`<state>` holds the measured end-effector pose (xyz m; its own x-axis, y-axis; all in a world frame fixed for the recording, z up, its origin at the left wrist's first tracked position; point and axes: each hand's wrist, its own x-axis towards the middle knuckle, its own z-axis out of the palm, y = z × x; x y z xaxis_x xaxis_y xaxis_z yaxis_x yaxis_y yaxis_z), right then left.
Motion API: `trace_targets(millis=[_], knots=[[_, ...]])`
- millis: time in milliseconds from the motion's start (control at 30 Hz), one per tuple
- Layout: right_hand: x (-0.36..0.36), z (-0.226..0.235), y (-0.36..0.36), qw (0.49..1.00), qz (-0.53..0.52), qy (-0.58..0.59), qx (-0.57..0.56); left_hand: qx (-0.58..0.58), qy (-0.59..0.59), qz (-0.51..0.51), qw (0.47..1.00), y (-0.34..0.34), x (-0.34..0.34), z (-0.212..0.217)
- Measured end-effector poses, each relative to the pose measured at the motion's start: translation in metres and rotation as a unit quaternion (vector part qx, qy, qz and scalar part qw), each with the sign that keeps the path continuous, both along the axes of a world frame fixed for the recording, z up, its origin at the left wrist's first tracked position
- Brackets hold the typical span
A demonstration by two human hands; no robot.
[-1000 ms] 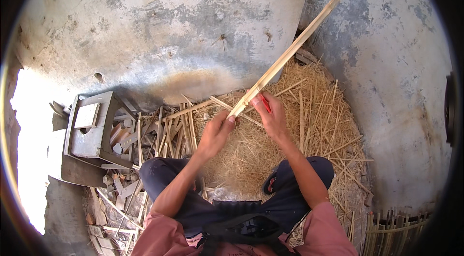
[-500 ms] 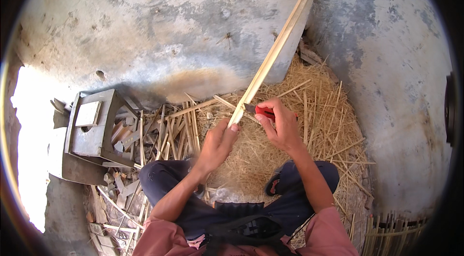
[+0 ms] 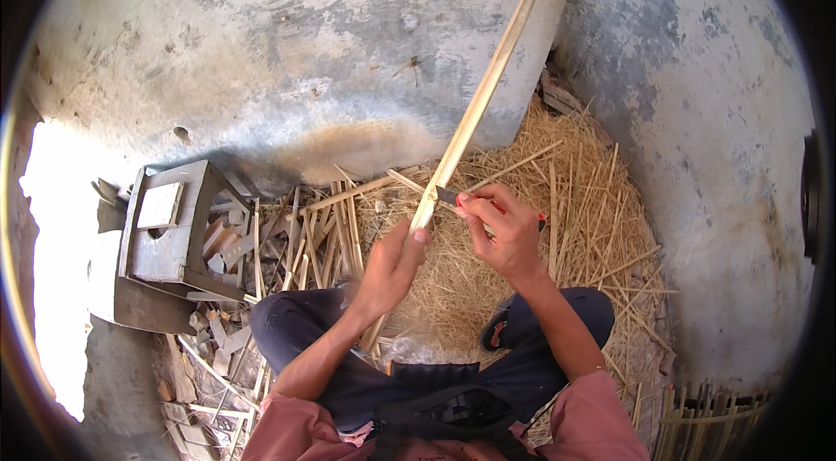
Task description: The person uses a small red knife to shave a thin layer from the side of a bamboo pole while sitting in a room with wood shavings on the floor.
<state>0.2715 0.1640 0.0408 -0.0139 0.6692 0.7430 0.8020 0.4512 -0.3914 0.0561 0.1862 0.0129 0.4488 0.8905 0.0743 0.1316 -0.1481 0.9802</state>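
The left hand point(image 3: 392, 265) clasps the lower part of a long, pale, split-wood strip point(image 3: 479, 101), golden straw point(image 3: 461, 287) beneath it, apparently bracing it against the dark-bladed, red-handled knife point(image 3: 447, 195) gripped in the right hand point(image 3: 505, 233) at the strip's right edge. A second ago, the strip leaned farther right.

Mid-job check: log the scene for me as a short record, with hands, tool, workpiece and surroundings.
Left hand: gripping the pale strip near its lower part
Right hand: closed around the red-handled knife
Knife: dark blade against the strip, just beyond the left hand; depth of cut too small to tell
Strip: long, slanting up and right to the picture's top edge
Ground: straw-like shavings beneath the hands
Left side: weathered grey box
Behind: patchy, stained wall
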Motion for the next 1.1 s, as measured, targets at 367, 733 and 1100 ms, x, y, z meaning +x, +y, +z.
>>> trace_targets(millis=[367,733,1100], knots=[[-0.001,-0.003,0.002,0.998,-0.035,-0.045,0.039,0.062,0.050,0.032,0.996,-0.002,-0.001,0.004],[0.001,-0.009,0.009,0.996,-0.046,-0.057,0.059,0.089,0.043,0.051,0.994,0.000,0.001,0.003],[0.002,-0.006,0.015,0.993,-0.050,-0.080,0.071,0.083,0.074,0.052,0.992,0.001,-0.001,0.010]])
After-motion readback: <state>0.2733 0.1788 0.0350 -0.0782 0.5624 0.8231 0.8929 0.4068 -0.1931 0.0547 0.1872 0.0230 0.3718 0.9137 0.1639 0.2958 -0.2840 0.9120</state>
